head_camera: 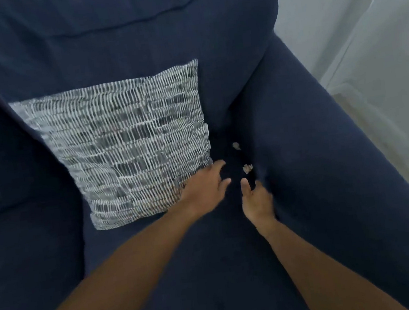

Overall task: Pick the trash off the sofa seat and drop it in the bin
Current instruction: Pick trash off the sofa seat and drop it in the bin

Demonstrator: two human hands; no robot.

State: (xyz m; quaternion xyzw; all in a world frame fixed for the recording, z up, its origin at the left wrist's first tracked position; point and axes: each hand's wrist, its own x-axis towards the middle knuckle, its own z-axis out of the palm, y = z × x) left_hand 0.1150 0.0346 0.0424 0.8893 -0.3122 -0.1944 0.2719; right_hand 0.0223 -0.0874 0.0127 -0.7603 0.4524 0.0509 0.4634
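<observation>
Two small pale scraps of trash lie on the dark blue sofa seat (210, 256) beside the armrest: one crumpled bit (247, 168) and a smaller one (236, 146) farther back. My right hand (257, 198) hovers just below the nearer scrap, fingers apart and holding nothing. My left hand (205, 184) rests against the lower right corner of the patterned cushion (130, 142), fingers spread, nothing in its grasp. No bin is in view.
The black-and-white patterned cushion leans against the sofa back (122, 44). The wide armrest (327, 166) runs along the right. Beyond it lie a pale floor and a white wall (377, 46).
</observation>
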